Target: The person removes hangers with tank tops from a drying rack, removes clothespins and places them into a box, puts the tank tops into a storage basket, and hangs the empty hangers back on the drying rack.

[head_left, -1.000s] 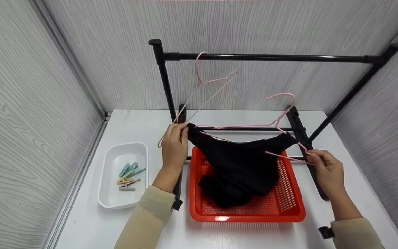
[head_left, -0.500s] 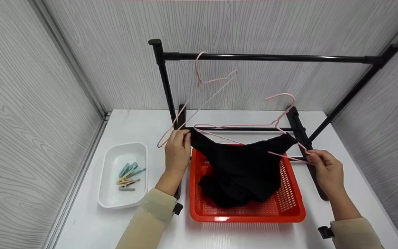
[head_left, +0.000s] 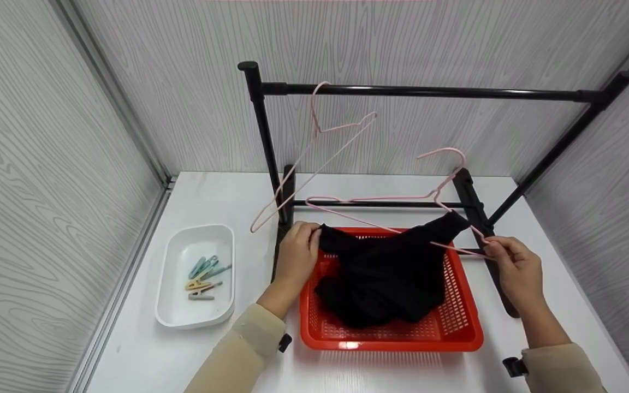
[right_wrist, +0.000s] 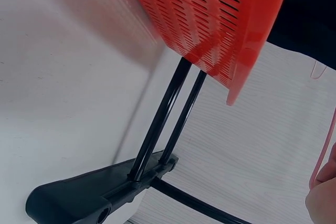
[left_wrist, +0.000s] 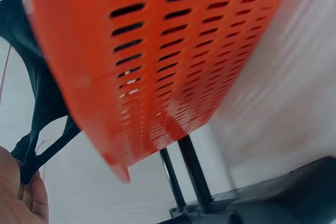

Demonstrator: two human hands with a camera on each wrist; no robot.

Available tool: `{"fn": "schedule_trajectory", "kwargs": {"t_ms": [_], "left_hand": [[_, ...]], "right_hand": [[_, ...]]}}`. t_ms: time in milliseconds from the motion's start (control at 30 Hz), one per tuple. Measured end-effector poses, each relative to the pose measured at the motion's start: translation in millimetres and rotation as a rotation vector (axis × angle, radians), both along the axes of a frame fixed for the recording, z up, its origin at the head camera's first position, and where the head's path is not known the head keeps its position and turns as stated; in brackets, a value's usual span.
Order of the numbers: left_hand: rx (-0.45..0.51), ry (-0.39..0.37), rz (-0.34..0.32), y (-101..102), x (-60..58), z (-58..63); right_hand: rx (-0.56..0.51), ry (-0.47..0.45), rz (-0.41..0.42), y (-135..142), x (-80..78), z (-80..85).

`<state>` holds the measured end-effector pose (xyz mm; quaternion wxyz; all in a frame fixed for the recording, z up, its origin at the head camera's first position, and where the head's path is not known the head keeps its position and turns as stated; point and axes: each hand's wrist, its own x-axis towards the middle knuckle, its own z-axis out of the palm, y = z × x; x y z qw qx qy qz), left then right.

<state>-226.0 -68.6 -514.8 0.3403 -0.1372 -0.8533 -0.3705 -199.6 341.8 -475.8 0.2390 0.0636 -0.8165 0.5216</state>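
In the head view my left hand pinches the upper left end of a black garment, just inside the red basket's left rim. The left wrist view shows the fingers on a narrow, strap-like part of the cloth. A pink hanger is held by its right end in my right hand, hook upward. Its right arm passes through the garment's upper right end, while its left arm is bare. Most of the garment sags in a heap into the red basket. The right wrist view catches only part of my right hand.
Behind the basket stands a black rack. Another pink hanger hangs bare from the left of its bar. To the left, a white tray holds several clothespins. Patterned panels enclose the table.
My left hand has moved down and to the right with the garment's left end, away from the hanger's left tip. The hanger's left arm is now uncovered. My right hand stays almost still.
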Motion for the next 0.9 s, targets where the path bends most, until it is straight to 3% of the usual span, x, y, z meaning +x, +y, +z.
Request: {"fn": "schedule_trajectory", "kwargs": {"t_ms": [167,400,533,733,900], "left_hand": [[-0.047,-0.034,-0.061,7.2,4.8,-7.0],[-0.153,-0.175,-0.098,13.8,10.6,-14.0],[-0.218,-0.263,-0.151,16.7,14.0,-15.7],[-0.353,-0.397,-0.219,20.2,19.7,-19.9],[-0.463,-0.458,-0.267,23.0,22.2,-21.9]], "right_hand": [[0.006,-0.004,-0.006,-0.5,1.6,-0.1],[0.021,-0.002,-0.010,-0.2,0.8,-3.3],[0.029,-0.013,-0.027,-1.2,1.1,-4.0],[0.046,-0.028,-0.030,-13.7,11.9,11.0],[0.054,-0.029,-0.021,-19.0,17.2,20.0]]}}
